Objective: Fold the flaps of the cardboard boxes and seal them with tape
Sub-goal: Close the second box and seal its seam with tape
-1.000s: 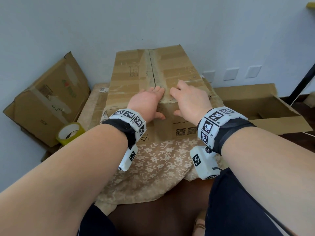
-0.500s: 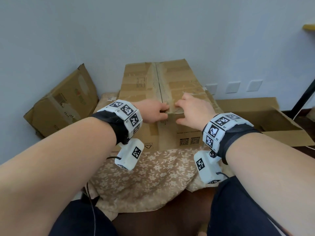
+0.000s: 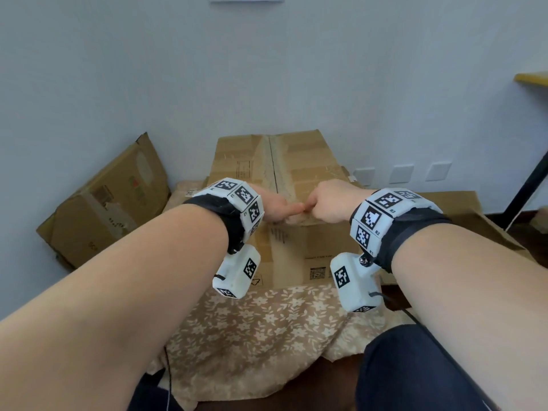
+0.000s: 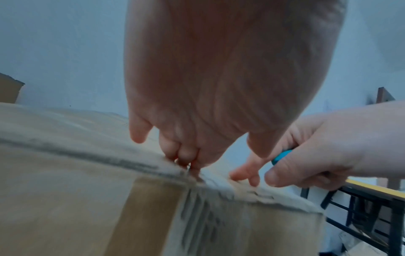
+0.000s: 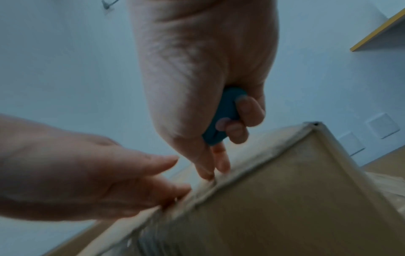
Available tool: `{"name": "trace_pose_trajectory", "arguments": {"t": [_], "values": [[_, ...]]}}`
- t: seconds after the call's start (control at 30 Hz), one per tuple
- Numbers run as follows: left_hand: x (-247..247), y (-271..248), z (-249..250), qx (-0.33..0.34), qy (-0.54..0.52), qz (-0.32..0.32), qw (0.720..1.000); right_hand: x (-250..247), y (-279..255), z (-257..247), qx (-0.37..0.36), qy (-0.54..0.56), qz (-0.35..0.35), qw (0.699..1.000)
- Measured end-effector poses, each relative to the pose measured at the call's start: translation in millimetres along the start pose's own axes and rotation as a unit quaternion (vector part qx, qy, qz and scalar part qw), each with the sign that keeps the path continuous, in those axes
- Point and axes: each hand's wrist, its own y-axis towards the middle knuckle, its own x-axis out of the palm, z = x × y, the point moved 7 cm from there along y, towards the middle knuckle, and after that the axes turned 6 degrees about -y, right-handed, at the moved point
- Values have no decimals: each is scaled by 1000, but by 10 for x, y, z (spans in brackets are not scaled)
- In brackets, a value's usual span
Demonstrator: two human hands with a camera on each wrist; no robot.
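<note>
The taped cardboard box [image 3: 284, 203] sits on the floral cloth [image 3: 261, 330]. Both hands have left its top, where they lay flat earlier. At its near top edge, the left hand [image 3: 274, 207] pinches the tape end; the right hand [image 3: 330, 201] curls around a blue tool [image 5: 223, 117].

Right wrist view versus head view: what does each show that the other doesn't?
Only the right wrist view shows the blue tool held in the right hand. Only the head view shows the box's taped centre seam, the leaning box and the floral cloth. Both show the left hand and right hand meeting at the box's near top edge.
</note>
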Motion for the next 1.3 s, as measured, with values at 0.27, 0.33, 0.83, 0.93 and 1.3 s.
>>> {"name": "trace_pose_trajectory", "arguments": {"t": [0.27,0.33,0.83,0.93,1.3], "values": [[-519,329,-77,-31,-6,41,999,-191,395,320,57,187,-73,978],[-686,429,-110,-40,-15,56,998,-201,519,337,67,171,-144,972],[-1420,1384,-348,-60,-12,86,994,-412,1836,593,107,139,-154,972],[-1478,1590,-436,-71,-69,80,992,-305,1998,672,107,232,-174,951],[-1733,2188,-549,-95,-100,88,987,-270,2157,766,97,266,-266,921]]}}
